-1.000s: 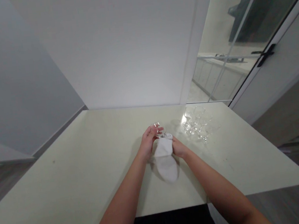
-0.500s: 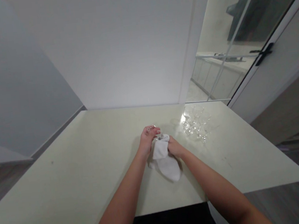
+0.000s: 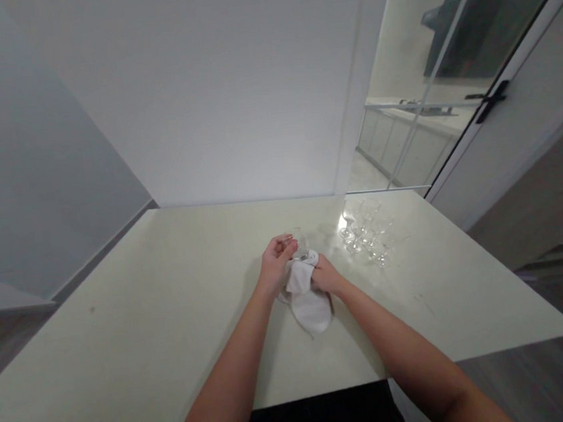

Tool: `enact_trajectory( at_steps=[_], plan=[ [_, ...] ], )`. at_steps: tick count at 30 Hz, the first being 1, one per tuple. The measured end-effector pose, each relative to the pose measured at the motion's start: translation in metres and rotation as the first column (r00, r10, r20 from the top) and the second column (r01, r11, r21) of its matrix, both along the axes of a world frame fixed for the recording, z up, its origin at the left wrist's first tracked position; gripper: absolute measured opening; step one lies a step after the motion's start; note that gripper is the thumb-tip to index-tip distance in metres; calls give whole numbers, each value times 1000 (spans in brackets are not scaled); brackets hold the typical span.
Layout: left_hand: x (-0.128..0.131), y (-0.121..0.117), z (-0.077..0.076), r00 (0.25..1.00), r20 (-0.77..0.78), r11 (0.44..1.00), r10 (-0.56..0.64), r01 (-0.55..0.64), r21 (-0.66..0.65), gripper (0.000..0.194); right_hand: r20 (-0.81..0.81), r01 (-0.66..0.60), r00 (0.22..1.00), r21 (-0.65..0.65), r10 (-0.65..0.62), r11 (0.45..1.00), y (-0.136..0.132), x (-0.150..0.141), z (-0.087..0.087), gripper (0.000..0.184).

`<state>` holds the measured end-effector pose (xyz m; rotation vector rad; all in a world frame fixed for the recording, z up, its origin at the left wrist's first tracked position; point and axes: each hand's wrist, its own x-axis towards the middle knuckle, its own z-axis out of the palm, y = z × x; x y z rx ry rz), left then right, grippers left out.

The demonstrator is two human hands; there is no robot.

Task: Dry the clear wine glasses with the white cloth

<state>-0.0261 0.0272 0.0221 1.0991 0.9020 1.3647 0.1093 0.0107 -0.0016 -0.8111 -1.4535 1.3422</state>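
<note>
My left hand (image 3: 274, 265) is closed round a small clear glass (image 3: 299, 242) held above the cream table (image 3: 123, 335). My right hand (image 3: 325, 277) grips a white cloth (image 3: 308, 299) and presses its upper end against the glass. The rest of the cloth hangs below both hands. Both hands meet near the middle of the table.
A cluster of several small clear stemmed glasses (image 3: 364, 232) stands on the table at the back right, near the corner. A white wall (image 3: 223, 89) rises behind the table. A glass sliding door (image 3: 448, 72) with a black handle is at the right.
The hanging cloth has swung slightly and bunched closer under my hands. The glass has turned a little in my left hand. The view has shifted slightly.
</note>
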Motion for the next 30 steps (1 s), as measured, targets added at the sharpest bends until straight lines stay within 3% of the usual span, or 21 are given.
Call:
enact_trajectory(
  at_steps=[3, 5, 7, 10, 12, 14, 16, 18, 20, 22, 24, 26, 28, 30],
  plan=[
    [-1, -2, 1, 976, 104, 980, -192, 195, -24, 49, -77, -89, 994, -199, 75, 976, -2, 8, -2, 20],
    [1, -3, 0, 949, 157, 960, -273, 279, -18, 51, -102, -99, 992, -239, 77, 966, -1, 10, -3, 22],
    [4, -2, -2, 958, 150, 969, -246, 249, 3, 51, -53, -72, 997, -174, 64, 982, 1, 8, -5, 20],
    [6, 1, -7, 988, 104, 992, -114, 108, 59, 52, 113, 4, 994, -1, -4, 1000, 3, 2, -9, 14],
    [5, 2, -9, 991, 103, 994, -86, 78, 83, 51, 141, -22, 990, 24, 18, 999, 2, 1, -10, 12],
    [2, -1, -8, 973, 121, 979, -195, 185, 87, 52, 64, -135, 988, -91, 141, 987, 0, 4, -12, 15],
    [-1, -4, -5, 923, 133, 932, -361, 351, 94, 63, -31, -242, 970, -241, 242, 940, -3, 9, -13, 22],
    [-2, -6, -3, 892, 130, 901, -433, 424, 93, 71, -67, -256, 967, -315, 248, 914, -4, 12, -14, 27],
    [0, -5, -4, 928, 109, 934, -356, 350, 71, 65, -48, -202, 979, -277, 196, 939, -3, 10, -14, 24],
    [4, -1, -6, 974, 71, 976, -214, 211, 47, 56, -2, -134, 991, -151, 136, 979, 0, 5, -14, 19],
    [7, 3, -9, 994, 36, 994, -102, 100, 39, 53, 46, -95, 994, -9, 95, 995, 4, 1, -12, 16],
    [8, 4, -10, 998, 22, 997, -63, 62, 36, 53, 71, -89, 994, 61, 85, 994, 7, -1, -11, 16],
    [6, 2, -7, 994, 29, 995, -101, 101, 26, 53, 48, -114, 992, 6, 113, 993, 6, 2, -11, 17],
    [3, -2, -4, 980, 64, 982, -189, 188, 27, 52, -39, -145, 989, -145, 141, 979, 3, 6, -10, 21]
  ],
)
